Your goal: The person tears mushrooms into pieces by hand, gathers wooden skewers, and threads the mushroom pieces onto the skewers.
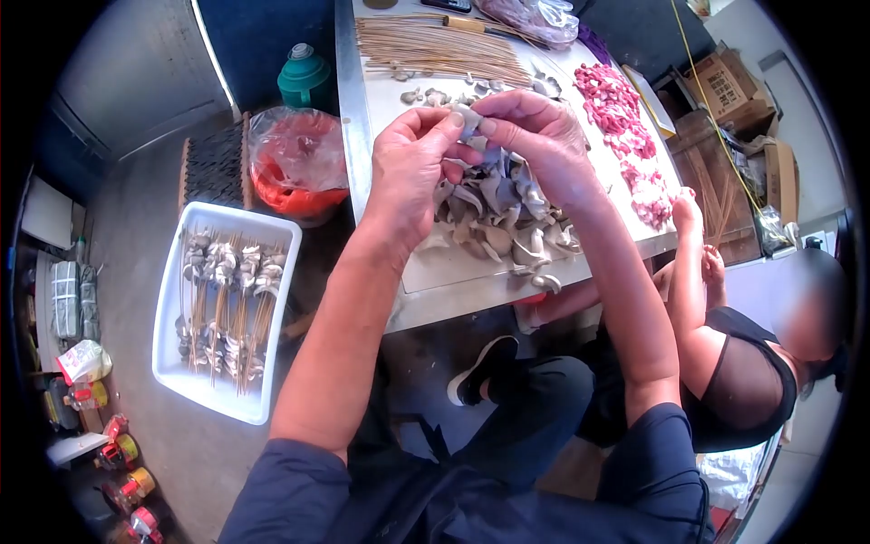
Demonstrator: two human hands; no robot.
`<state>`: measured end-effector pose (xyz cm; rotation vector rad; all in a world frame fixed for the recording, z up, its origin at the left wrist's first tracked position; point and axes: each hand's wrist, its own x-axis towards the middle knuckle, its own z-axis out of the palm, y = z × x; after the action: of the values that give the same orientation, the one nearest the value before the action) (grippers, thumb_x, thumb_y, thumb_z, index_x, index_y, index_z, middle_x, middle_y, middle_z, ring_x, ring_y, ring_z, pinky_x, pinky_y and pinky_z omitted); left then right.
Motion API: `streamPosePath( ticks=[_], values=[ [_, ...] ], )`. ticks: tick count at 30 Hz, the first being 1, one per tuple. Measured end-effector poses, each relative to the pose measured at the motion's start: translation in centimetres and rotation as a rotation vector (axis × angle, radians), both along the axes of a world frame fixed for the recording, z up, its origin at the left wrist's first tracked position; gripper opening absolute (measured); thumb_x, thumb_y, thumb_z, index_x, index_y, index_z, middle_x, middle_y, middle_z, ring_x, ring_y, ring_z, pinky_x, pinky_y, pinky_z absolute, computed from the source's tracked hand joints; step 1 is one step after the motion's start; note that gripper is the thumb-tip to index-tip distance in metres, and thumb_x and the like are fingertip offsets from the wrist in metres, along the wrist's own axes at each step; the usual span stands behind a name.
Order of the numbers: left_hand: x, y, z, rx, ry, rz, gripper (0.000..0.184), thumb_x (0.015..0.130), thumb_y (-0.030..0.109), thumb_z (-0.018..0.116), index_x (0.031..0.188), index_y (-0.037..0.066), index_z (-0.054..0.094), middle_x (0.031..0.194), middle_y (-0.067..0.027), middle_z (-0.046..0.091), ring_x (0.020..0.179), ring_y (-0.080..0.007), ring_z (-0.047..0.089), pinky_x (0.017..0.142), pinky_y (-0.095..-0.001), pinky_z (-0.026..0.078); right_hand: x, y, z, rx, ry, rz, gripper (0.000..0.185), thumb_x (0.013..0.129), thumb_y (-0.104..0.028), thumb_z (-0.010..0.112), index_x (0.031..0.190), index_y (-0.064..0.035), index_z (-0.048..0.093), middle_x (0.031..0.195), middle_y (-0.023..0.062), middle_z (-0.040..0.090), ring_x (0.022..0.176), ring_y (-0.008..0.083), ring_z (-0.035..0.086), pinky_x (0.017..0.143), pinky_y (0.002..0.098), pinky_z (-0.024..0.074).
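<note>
You hold one small gray mushroom (468, 121) up over the desk (421, 295), with both hands close together. Your left hand (412, 163) is almost closed, and its thumb and first finger pinch one side of the mushroom. Your right hand (539, 145) pinches the other side the same way — its fingers are bent and nearly shut. Just under your hands is a big pile of mushrooms (489, 213), all gray and white, and a few of them lie near the edge of the desk that is closest to you. Past the pile, lots of thin sticks (435, 47) lie side by side, with a wooden handle (464, 24) near their far end. To the right of the pile is a long row of pink and red meat bits (625, 136). A clear plastic bag (535, 16) sits at the far side. Down on your left, a white tray (170, 363) holds sticks with mushrooms on them (224, 263) — they lie in two rows. A red tub (299, 186) with clear plastic on it stands between the tray and the desk, and a green jug (304, 77) is behind it. Another person (739, 390) sits on your right, with one hand (687, 213) by the meat bits.
</note>
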<state>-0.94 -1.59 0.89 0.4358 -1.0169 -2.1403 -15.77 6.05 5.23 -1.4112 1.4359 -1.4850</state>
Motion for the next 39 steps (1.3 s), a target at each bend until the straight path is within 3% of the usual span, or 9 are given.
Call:
streamPosePath(
  ticks=[6, 11, 14, 24, 27, 29, 34, 36, 39],
  values=[
    [-0.1, 0.0, -0.2, -0.076, 0.024, 0.051, 0.012, 0.093, 0.006, 0.061, 0.103, 0.001, 0.062, 0.087, -0.0068, 0.067, 0.071, -0.0114, 0.061, 0.061, -0.0224, 0.047, -0.6, 0.6, 0.2, 0.049, 0.053, -0.044, 0.024, 0.085, -0.016, 0.073, 0.103, -0.0019, 0.070, 0.090, 0.0027, 0.068, 0.079, 0.0072, 0.061, 0.072, 0.0216, 0.0496],
    [0.0, 0.4, 0.3, -0.322, -0.137, 0.080, 0.009, 0.090, 0.007, 0.065, 0.097, 0.000, 0.066, 0.084, -0.0048, 0.067, 0.069, -0.0099, 0.061, 0.063, -0.0211, 0.048, -0.1, 1.0, -0.1, 0.058, 0.354, -0.120, 0.020, 0.085, -0.016, 0.073, 0.098, -0.0010, 0.070, 0.085, 0.0020, 0.068, 0.073, 0.0068, 0.061, 0.066, 0.0221, 0.0499],
    [0.1, 0.4, 0.4, -0.250, -0.116, 0.064, 0.009, 0.088, 0.006, 0.066, 0.096, 0.001, 0.065, 0.084, -0.0050, 0.067, 0.068, -0.0106, 0.062, 0.062, -0.0219, 0.049, -0.2, 1.3, -0.3, 0.037, 0.415, -0.142, 0.018, 0.085, -0.015, 0.073, 0.094, -0.0003, 0.070, 0.081, 0.0008, 0.068, 0.072, 0.0058, 0.060, 0.065, 0.0215, 0.0496],
    [-0.3, 0.7, 0.1, -0.142, -0.058, 0.100, 0.005, 0.090, 0.003, 0.063, 0.094, 0.001, 0.064, 0.083, -0.0054, 0.066, 0.067, -0.0102, 0.062, 0.063, -0.0218, 0.050, -0.8, 2.3, -0.2, 0.044, 0.038, -0.284, 0.013, 0.086, -0.012, 0.072, 0.092, -0.0007, 0.071, 0.080, 0.0002, 0.067, 0.070, 0.0052, 0.059, 0.063, 0.0191, 0.0477],
    [-0.7, 0.7, -0.4, -0.320, -0.097, 0.204, 0.011, 0.087, 0.000, 0.063, 0.097, -0.002, 0.066, 0.087, -0.0094, 0.068, 0.075, -0.0166, 0.066, 0.068, -0.0260, 0.053, -1.6, 2.5, 0.3, 0.012, 0.072, -0.384, 0.022, 0.088, -0.016, 0.069, 0.101, 0.0011, 0.070, 0.080, 0.0025, 0.068, 0.069, 0.0059, 0.059, 0.063, 0.0195, 0.0478],
    [-1.2, 0.7, -0.6, -1.028, -0.171, 0.447, 0.020, 0.085, -0.003, 0.061, 0.104, -0.002, 0.065, 0.100, -0.0140, 0.069, 0.091, -0.0242, 0.067, 0.082, -0.0305, 0.052, -2.4, 2.6, 0.3, 0.034, 0.170, -0.466, 0.022, 0.088, -0.017, 0.068, 0.101, 0.0007, 0.070, 0.080, 0.0027, 0.067, 0.070, 0.0060, 0.059, 0.064, 0.0203, 0.0473],
    [-1.3, 1.3, -0.5, -0.963, -0.136, 0.357, 0.028, 0.082, -0.005, 0.059, 0.109, -0.001, 0.065, 0.110, -0.0175, 0.066, 0.103, -0.0304, 0.064, 0.091, -0.0340, 0.049, -6.1, 2.1, -0.1, 0.102, 0.343, -0.695, 0.029, 0.088, -0.020, 0.064, 0.106, 0.0024, 0.068, 0.074, 0.0072, 0.070, 0.069, 0.0089, 0.065, 0.061, 0.0215, 0.0472],
    [-0.9, 1.0, -0.6, -1.040, -0.216, 0.352, 0.031, 0.086, -0.002, 0.061, 0.116, 0.003, 0.064, 0.117, -0.0116, 0.065, 0.109, -0.0209, 0.061, 0.094, -0.0294, 0.047, -9.0, 1.1, -1.0, 0.090, 0.385, -0.772, 0.025, 0.085, -0.020, 0.065, 0.100, -0.0005, 0.071, 0.070, 0.0073, 0.070, 0.065, 0.0096, 0.065, 0.062, 0.0233, 0.0486],
    [-0.5, 1.0, -0.5, -0.966, -0.318, 0.379, 0.030, 0.087, -0.002, 0.061, 0.116, 0.002, 0.064, 0.114, -0.0102, 0.066, 0.105, -0.0191, 0.062, 0.091, -0.0288, 0.048, -14.2, -0.6, -2.0, 0.112, 0.566, -0.927, 0.024, 0.079, -0.023, 0.066, 0.092, -0.0044, 0.074, 0.077, 0.0081, 0.072, 0.069, 0.0145, 0.067, 0.067, 0.0287, 0.0513]
  ],
)
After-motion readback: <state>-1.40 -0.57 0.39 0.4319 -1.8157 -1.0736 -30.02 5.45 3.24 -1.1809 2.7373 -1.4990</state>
